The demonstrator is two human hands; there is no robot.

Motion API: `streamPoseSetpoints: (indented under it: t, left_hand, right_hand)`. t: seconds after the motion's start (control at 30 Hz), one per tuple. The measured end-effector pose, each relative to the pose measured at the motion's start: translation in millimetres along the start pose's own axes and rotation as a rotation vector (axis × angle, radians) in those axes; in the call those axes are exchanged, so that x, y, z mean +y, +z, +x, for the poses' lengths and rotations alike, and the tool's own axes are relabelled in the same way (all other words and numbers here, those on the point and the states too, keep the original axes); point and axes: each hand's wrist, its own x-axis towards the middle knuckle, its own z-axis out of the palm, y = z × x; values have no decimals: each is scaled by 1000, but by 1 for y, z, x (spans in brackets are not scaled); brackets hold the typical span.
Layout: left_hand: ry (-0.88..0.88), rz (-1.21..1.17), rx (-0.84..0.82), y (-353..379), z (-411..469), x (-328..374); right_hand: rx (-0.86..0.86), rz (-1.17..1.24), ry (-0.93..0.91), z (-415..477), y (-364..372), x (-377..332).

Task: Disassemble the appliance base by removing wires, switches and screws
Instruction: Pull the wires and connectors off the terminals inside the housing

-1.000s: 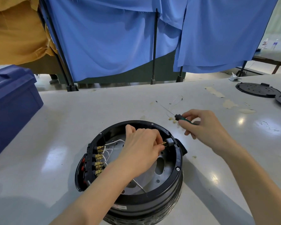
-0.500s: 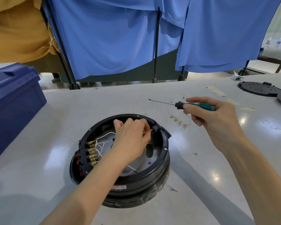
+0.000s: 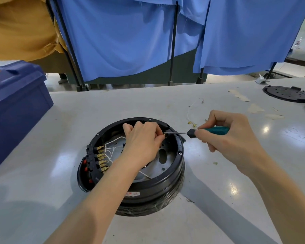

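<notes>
Nearest the camera, two bare forearms reach forward over a pale grey worktop (image 3: pixel 42 173). Between them sits the appliance base (image 3: pixel 148 184), a round black housing lying open side up, with a small label on its near wall and clear wrap around its lowest band. Inside it, a grey metal plate (image 3: pixel 163 155) with slots and holes forms the floor.

On the base's left side, a black switch block (image 3: pixel 91 162) stands partly out of the rim, with red buttons on its outer face and a row of brass spade terminals (image 3: pixel 100 158) on its inner face. White wires (image 3: pixel 113 148) run from these terminals across the plate and pass under the left hand.

The left hand (image 3: pixel 141 143) is inside the housing, its grip pressed together, thumb and forefinger pinching a small brass connector (image 3: pixel 164 133) near the far right wall. The right hand (image 3: pixel 231 136) hangs just outside the rim, its grip wrapped closed around the green handle of a screwdriver (image 3: pixel 217 130). The steel shaft points left over the rim, and its tip meets the brass connector at the left fingertips.

Just beyond the right hand, a removed white wire with brass ends (image 3: pixel 190 113) lies loose on the worktop. Farther right, a black round cover plate (image 3: pixel 287 94) rests near scraps of tape. A dark blue plastic box (image 3: pixel 16 106) stands at the far left. Behind the worktop hang blue curtains (image 3: pixel 121 41) on black poles.
</notes>
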Motion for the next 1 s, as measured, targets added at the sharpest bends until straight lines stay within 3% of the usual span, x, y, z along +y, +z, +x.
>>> streamPoseSetpoints:
  t: [0.1, 0.27, 0.37, 1.0]
  left_hand:
    - [5, 5, -2, 2, 0, -1]
    - [30, 23, 12, 4, -1, -1]
    - [18, 12, 20, 3, -1, -1]
    - [20, 28, 49, 7, 0, -1]
  right_hand:
    - [-77, -157, -8, -2, -4, -3]
    - [-417, -562, 25, 1, 2, -8]
    - [-478, -675, 30, 3, 8, -12]
    - [-491, -589, 127, 0, 14, -17]
